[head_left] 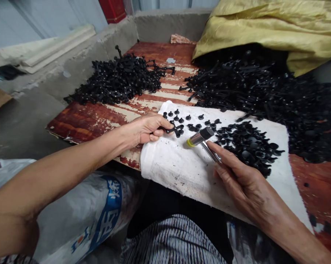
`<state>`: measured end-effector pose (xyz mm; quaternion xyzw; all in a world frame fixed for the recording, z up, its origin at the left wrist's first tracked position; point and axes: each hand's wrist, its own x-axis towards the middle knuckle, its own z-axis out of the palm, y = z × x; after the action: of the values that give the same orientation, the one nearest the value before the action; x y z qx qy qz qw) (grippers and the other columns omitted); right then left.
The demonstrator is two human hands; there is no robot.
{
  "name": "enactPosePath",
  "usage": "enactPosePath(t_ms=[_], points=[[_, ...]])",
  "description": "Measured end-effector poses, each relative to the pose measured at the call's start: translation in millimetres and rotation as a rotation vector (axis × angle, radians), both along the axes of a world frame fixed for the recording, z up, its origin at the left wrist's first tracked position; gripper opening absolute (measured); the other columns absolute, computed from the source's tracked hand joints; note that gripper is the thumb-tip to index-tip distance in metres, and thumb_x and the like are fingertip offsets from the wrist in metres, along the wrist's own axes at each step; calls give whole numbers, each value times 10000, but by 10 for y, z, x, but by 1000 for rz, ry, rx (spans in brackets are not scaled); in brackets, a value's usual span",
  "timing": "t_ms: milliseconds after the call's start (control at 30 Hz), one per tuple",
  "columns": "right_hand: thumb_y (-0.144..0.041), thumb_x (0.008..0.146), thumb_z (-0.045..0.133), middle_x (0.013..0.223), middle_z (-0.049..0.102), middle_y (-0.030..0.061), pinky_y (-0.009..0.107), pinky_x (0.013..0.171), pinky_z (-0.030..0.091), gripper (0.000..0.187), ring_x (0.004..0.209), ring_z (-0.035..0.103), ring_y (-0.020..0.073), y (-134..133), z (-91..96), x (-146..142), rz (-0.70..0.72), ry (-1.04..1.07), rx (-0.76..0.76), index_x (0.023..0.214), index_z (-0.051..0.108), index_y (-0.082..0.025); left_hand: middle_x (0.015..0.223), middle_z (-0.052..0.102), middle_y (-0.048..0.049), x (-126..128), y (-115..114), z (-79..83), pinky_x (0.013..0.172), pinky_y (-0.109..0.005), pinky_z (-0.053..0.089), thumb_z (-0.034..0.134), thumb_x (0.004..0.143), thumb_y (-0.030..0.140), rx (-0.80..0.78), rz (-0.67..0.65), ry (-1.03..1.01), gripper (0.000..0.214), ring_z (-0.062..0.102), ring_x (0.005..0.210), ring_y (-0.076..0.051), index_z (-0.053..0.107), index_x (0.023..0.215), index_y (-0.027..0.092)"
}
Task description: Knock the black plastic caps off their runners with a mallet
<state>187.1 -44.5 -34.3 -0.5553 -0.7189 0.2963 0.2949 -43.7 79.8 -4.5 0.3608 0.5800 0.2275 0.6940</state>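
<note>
Apart, the left hand (147, 129) pinches a light, stiff black plastic sprue (172, 129) at its stem, the right hand (243, 179) gripping a small hammer (200, 136).

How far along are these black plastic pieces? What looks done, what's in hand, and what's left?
Done: a mound of loose black studs lies on the white cloth. In hand: the left hand grips a short black runner with studs attached, and the right hand holds a small hammer. Left: a heap of joined black pieces and a larger one on the red board.
</note>
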Motion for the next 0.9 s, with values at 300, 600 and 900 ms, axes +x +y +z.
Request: enactPosePath(t_ms=[300, 600, 900], points=[[-267, 943, 447, 1223, 713, 121, 411, 949, 537, 489, 993, 720, 224, 6, 46, -6, 18, 11, 0, 1406, 551, -146, 537, 631, -54, -8, 5, -19, 247, -108, 152, 577, 748, -24, 12, -10, -15, 231, 288, 267, 10, 541, 563, 109], [-233, 957, 437, 1252, 700, 135, 345, 877, 573, 480, 981, 729, 205, 3, 9, 9, 55, -37, 91, 1416, 525, -127, 541, 626, -57, 25, -18, 9, 254, -134, 145, 583, 743, -30, 38, 17, 34, 233, 300, 260, -1, 547, 564, 114], [-201, 934, 416, 706, 729, 56, 212, 483, 531, 481, 478, 596, 132, 47, 26, 3, 94, -87, 117, 1377, 555, -74, 460, 549, -10, 84, -51, 49, 323, -175, 67, 633, 688, -52, 145, 63, 153, 312, 263, 269, -5, 457, 568, 176]])
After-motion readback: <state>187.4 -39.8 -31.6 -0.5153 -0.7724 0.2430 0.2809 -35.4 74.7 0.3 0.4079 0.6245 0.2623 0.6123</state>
